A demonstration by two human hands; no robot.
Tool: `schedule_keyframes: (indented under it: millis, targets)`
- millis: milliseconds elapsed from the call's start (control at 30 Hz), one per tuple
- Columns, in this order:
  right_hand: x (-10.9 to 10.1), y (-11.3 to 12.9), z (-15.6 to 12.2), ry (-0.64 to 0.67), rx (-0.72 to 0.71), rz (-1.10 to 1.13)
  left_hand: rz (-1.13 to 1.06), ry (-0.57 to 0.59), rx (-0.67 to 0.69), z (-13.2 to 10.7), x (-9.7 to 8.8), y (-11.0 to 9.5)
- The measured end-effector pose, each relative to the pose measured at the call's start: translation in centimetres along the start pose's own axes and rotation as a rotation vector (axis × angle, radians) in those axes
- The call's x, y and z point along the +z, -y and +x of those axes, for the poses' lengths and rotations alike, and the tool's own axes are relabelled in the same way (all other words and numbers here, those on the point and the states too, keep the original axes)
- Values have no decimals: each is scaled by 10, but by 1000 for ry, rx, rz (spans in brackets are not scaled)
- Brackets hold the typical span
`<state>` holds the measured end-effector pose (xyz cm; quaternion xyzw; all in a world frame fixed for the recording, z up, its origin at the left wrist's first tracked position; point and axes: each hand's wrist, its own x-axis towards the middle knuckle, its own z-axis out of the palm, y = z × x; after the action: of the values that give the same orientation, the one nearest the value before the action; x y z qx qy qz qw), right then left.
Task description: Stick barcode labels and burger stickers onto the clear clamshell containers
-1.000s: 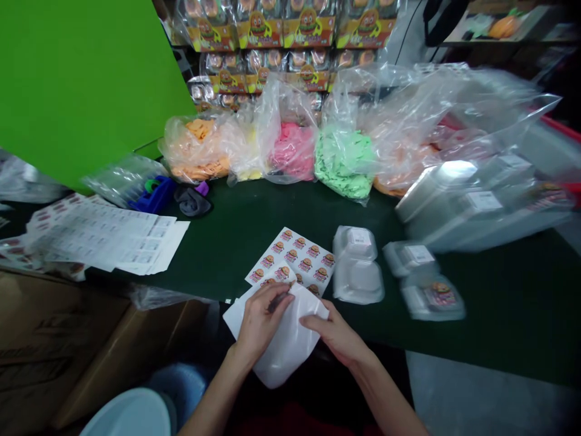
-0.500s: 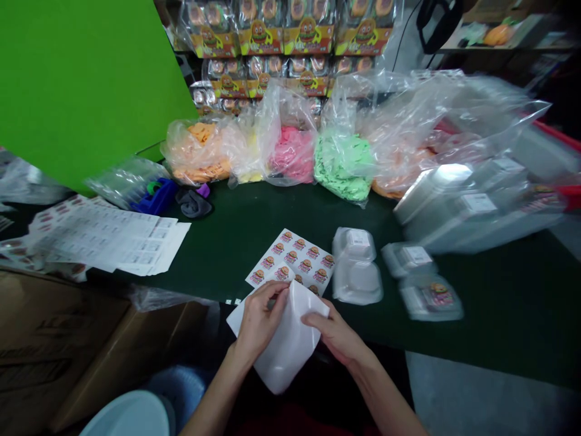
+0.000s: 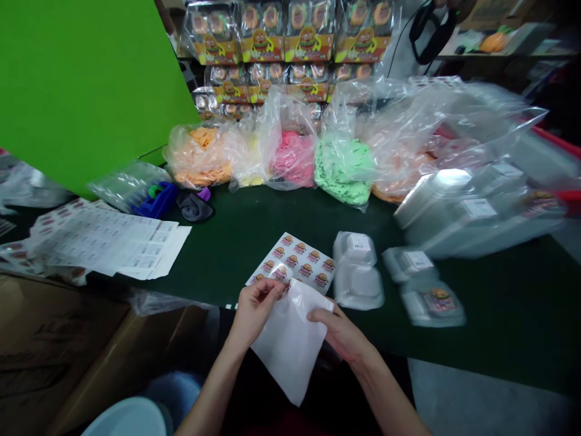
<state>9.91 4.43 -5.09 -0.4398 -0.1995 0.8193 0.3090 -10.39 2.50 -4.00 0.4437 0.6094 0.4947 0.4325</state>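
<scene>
A glossy white paper sheet hangs between my hands at the table's front edge, its lower corner pointing down. My left hand is closed in a pinch at its top edge; exactly what sits between the fingertips is partly hidden. On the right side, my right hand grips the sheet with the thumb on top and the fingers behind. Just beyond them lies a sheet of burger stickers on the dark green table, its near part covered by my left hand and the white paper.
Right of the stickers lie an open clear clamshell box and another box with a burger sticker. Stacked clear boxes stand farther right. Label sheets and a blue tape dispenser are left. Bags of coloured pieces line the back.
The white paper has swung so its lower corner hangs further right and lower. My left hand has shifted slightly left, and my right hand slightly right. The view has tilted a little.
</scene>
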Motion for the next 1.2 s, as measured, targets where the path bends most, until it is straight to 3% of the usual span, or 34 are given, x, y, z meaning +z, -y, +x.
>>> schedule_keyframes:
  millis: [200,367,700,833,1033,1133,1200]
  targets:
    - [2,0,0,18,19,77,209,-7,136,-10,4,-1]
    - [11,-3,-2,73,-91,14,321,0,250,-15,12,1]
    - [18,-15,0,-86,-253,23,434,-42,380,-21,16,-7]
    - [20,-12,-1,-137,-318,-70,466,-35,432,-22,17,-14]
    - [19,-14,-4,-102,-332,-129,433,-70,379,-21,19,-13]
    - [20,-14,7,-139,-334,-137,246,-175,219,-9,16,-3]
    - [25,-9,25,-204,-438,-260,103,-276,130,7,11,4]
